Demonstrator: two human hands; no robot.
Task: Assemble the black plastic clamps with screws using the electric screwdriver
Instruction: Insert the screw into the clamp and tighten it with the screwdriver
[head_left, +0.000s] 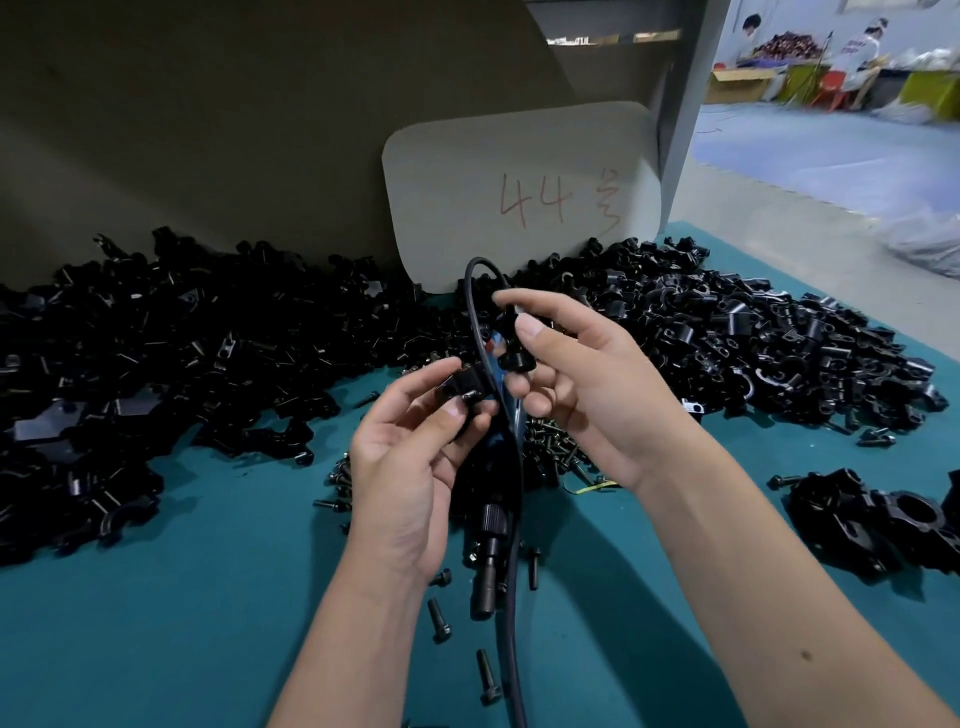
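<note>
On the teal worktop (208, 597), your left hand (410, 467) pinched a clamp half (465, 387) and your right hand (582, 384) its mate (511, 338): light, rigid, probably slippery, best gripped by the flat sides.

Dim, even light near the bench; brighter daylight in the far hall upper right. Soft shadows under forearms on teal table (208, 597). Wide-angle bowing at edges. Black parts pile (182, 338) murky, glinting faintly.
</note>
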